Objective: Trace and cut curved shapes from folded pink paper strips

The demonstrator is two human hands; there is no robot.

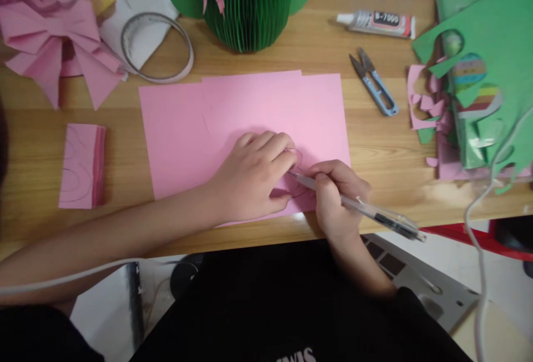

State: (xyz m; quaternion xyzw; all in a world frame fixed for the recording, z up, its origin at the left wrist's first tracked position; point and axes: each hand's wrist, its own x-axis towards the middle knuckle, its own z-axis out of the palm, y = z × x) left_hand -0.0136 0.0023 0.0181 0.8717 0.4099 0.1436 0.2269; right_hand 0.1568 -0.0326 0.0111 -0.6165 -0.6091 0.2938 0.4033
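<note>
Pink paper sheets [179,129] lie overlapped on the table in front of me. My left hand [262,170] rests on them, fingers side by side and slightly bent, thumb apart, pressing the paper down. Held in my right hand [339,192] is a clear-barrelled pen [375,215], its tip touching the paper beside my left fingers. Some thin curved lines [297,190] show near the tip; my hands partly cover them. Whether a small paper piece lies under my left fingertips, I cannot tell.
A folded pink paper stack [77,167] with drawn curves sits left. Behind are pink bows [54,34], a tape roll [189,62] and a green honeycomb paper ball [250,12]. Thread snips [377,87], a glue tube [378,23] and green paper scraps [508,34] lie right.
</note>
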